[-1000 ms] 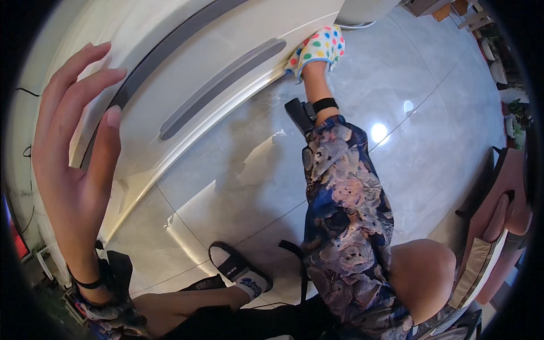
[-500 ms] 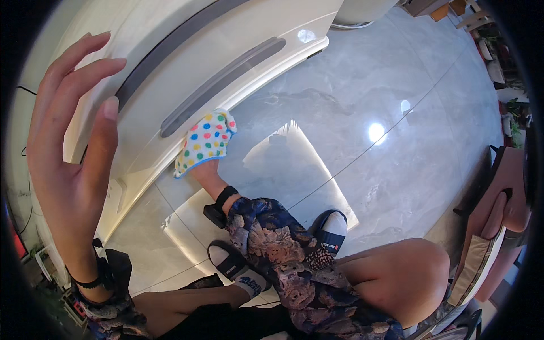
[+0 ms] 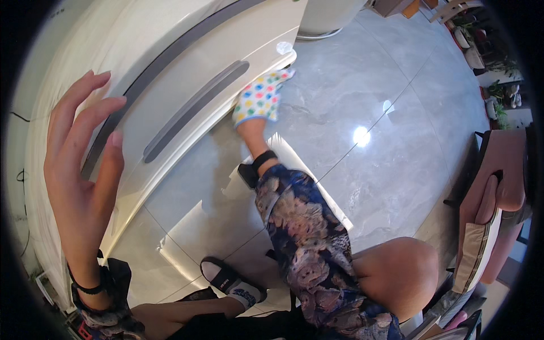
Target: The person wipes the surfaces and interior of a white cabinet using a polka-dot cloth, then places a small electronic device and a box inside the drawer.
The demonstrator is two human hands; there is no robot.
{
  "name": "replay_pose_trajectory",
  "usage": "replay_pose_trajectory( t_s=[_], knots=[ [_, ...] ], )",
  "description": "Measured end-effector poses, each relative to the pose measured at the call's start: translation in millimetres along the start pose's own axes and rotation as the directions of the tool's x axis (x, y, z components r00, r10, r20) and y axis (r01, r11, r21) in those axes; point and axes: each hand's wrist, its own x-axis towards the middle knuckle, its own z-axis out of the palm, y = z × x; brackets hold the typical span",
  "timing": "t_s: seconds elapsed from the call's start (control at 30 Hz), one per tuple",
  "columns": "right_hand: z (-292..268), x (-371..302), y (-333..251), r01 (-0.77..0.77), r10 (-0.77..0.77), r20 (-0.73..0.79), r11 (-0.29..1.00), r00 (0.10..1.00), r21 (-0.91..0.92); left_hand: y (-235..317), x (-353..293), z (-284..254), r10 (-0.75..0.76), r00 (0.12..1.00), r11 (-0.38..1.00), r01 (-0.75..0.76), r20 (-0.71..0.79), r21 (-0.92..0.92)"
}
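Note:
A white cloth cover with coloured dots and a blue hem (image 3: 259,97) wraps my right hand like a mitt. It lies along the lower edge of a glossy white cabinet front (image 3: 187,79), near that front's far corner. Beneath the cloth the fingers of my right hand (image 3: 251,127) are hidden; only the wrist area and a black band show. My left hand (image 3: 82,164) is raised at the cabinet's left part, fingers curved and apart, with nothing in it. Whether it touches the surface I cannot tell. Dark grey strips (image 3: 195,113) run along the front.
Grey glossy floor tiles (image 3: 396,175) spread to the right of the cabinet. A white rounded object (image 3: 328,17) stands beyond its far corner. At the right is a pinkish-brown chair (image 3: 481,192), with potted plants (image 3: 496,102) behind it. My slippered foot (image 3: 232,280) is near the lower edge.
My right hand and the dotted cloth have slid away from me and to the right along the cabinet's lower edge. The view has shifted slightly; my left hand keeps its open shape.

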Motion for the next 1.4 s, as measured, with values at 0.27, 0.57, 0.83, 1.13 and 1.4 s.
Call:
replay_pose_trajectory(
  t_s=[0.27,0.57,0.83,1.13,1.4],
  knots=[
    [-31,-44,-36,0.009,-0.028,0.098,0.982,0.995,0.188,26,35,19,0.038,0.999,0.999,-0.038,0.019,-0.024],
    [-51,36,-11,-0.090,0.085,0.182,0.996,0.980,0.019,21,26,29,0.025,0.998,0.999,-0.023,-0.060,0.032],
    [-83,115,42,-0.071,0.050,0.293,0.996,0.955,0.063,7,4,32,-0.047,0.998,0.997,0.046,-0.031,-0.057],
    [-100,126,55,0.370,-0.351,-0.117,0.883,0.929,0.288,16,-5,15,-0.029,0.997,0.999,0.030,-0.078,0.017],
    [-92,19,-11,0.123,-0.093,-0.189,0.980,0.978,0.156,22,2,7,0.002,0.996,1.000,0.001,-0.086,0.031]
  ],
)
